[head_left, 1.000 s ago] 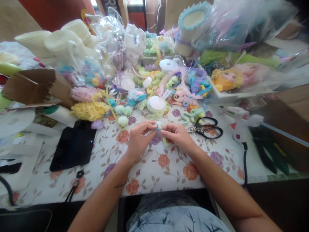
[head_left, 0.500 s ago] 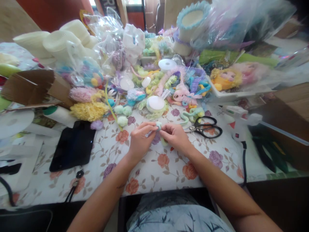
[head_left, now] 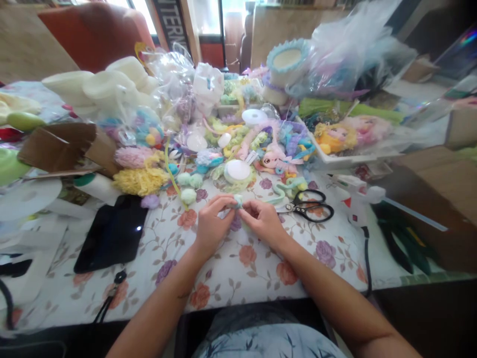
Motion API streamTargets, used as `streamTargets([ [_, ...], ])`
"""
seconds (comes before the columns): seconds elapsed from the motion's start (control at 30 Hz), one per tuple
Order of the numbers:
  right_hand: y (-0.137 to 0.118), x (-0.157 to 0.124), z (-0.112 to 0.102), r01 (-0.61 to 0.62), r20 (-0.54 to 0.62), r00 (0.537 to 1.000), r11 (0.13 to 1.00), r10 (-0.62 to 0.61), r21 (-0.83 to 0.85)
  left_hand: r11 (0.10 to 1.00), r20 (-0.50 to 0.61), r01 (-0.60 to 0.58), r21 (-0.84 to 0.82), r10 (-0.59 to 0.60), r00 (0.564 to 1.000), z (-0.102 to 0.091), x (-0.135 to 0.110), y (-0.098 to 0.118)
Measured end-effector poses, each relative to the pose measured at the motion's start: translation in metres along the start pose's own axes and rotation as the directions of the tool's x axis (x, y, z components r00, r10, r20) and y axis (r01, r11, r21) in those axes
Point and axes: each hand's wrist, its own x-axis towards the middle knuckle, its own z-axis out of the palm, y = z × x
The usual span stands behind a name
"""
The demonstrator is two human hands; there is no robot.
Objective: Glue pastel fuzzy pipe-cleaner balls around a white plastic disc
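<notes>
Between both hands sits a small pale blue-green fuzzy piece (head_left: 237, 200), partly hidden by fingers, so its exact kind does not show. My left hand (head_left: 215, 221) pinches it from the left with thumb and fingertips. From the right, my right hand (head_left: 262, 221) closes its thumb and fingers at the same piece. Just beyond the hands is a round white disc (head_left: 237, 170) on light green yarn. Black-handled scissors (head_left: 312, 206) lie right of my right hand, near a pale green fuzzy strip (head_left: 285, 189). Light green pompoms (head_left: 189, 196) rest beyond my left hand.
A black phone (head_left: 112, 233) lies at left beside a thread cone (head_left: 95, 188) and a cardboard box (head_left: 63, 149). At right are a white glue gun (head_left: 356, 194), its cord, and a white tray (head_left: 346, 161) with dolls. Bagged craft pieces (head_left: 171, 74) crowd the back.
The camera view has tilted up slightly, so the table scene sits lower. Both hands keep their pinch on the fuzzy piece, with only slight finger movement.
</notes>
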Motion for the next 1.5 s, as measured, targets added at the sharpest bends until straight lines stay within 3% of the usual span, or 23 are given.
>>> streamTargets([
  [0.3,0.002,-0.001,-0.001,0.023,-0.006,1.0,0.999,-0.023,0.028,0.933,0.078,0.218,-0.287,-0.204,0.976,-0.005,0.004,0.0],
  [0.53,-0.004,-0.003,-0.002,0.069,0.022,0.997,0.998,-0.069,-0.011,0.888,0.068,0.333,-0.318,-0.329,0.942,-0.005,0.006,0.004],
  [0.87,-0.002,-0.003,-0.003,0.105,0.031,0.994,0.992,-0.103,-0.064,0.632,0.331,0.561,-0.534,-0.454,0.827,-0.009,0.009,-0.006],
  [0.97,-0.004,-0.003,-0.006,0.126,0.021,0.992,0.991,-0.125,-0.038,0.59,0.331,0.569,-0.573,-0.468,0.819,-0.009,0.01,-0.006],
  [1.17,-0.006,-0.001,-0.011,0.098,-0.2,0.976,0.993,-0.085,0.058,0.578,0.251,0.511,-0.636,-0.471,0.845,-0.008,0.01,-0.004],
  [1.33,-0.007,-0.003,-0.004,0.124,-0.118,0.986,0.991,-0.117,0.051,0.638,0.239,0.473,-0.608,-0.421,0.875,-0.009,0.009,-0.002],
  [1.5,-0.005,-0.003,-0.004,0.102,-0.098,0.991,0.993,-0.095,0.064,0.649,0.258,0.486,-0.585,-0.42,0.87,-0.009,0.007,-0.003],
])
